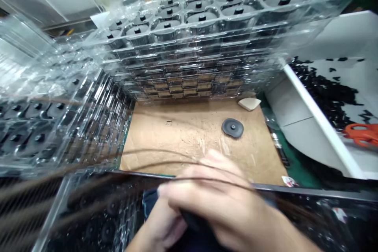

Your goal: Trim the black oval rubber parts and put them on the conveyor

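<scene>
The right hand curls its fingers over a dark, matte item, mostly hidden, while the left hand cups it from below, the two closed around it just off the near edge of a scuffed cardboard sheet. Beyond that sheet rise stacked clear blister trays of round black parts; on it lie a smooth black disc with a central hole and a pale wedge, while past its right edge a white bin holds black scraps and orange scissors.
</scene>
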Demonstrator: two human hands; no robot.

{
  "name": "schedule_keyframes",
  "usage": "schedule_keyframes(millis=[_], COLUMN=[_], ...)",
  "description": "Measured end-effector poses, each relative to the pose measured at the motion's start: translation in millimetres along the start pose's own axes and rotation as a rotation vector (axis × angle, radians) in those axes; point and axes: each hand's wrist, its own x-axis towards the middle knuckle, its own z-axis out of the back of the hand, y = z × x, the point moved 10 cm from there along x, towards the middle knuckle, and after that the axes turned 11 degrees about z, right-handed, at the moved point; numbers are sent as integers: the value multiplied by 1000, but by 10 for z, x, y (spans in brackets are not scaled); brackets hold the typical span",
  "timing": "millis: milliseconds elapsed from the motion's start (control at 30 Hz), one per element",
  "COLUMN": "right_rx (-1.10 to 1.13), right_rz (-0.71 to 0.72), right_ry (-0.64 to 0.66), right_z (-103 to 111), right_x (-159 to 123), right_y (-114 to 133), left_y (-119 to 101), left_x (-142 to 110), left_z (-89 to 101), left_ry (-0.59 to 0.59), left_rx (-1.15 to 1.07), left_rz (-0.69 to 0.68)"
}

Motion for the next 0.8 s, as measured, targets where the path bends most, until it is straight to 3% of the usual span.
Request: schedule_keyframes(millis=[133, 267, 367, 500, 533, 600, 700, 800], right_rx=[-62, -1, 32, 45, 42, 12, 24, 90], right_rz=[-422, -510, -561, -609, -556, -373, -209, -246], right_ry=[-82, -43, -48, -266, -349, -390, -241, -45], right_z=[-84, -494, -581, -192, -70, 39, -98, -322], right_x=[-484, -954, -1048, -739, -608, -329, -107, -63], right_y=[-802, -1047, -1012, -792, -672, -371, -107, -160], left_y=[-217, -375, -345, -271, -245, -191, -158, -201], left_x=[21, 20, 48, 66, 69, 71, 60, 43], left_z=[160, 263, 217, 109, 90, 73, 73, 39], left_ry=[-29, -69, -53, -33, -32, -31, -36, -39], left_rx=[-76, -149, -142, -87, -73, -63, -68, -19], left_rz=[-140, -227, -197, -176, -160, -112, -45, -50])
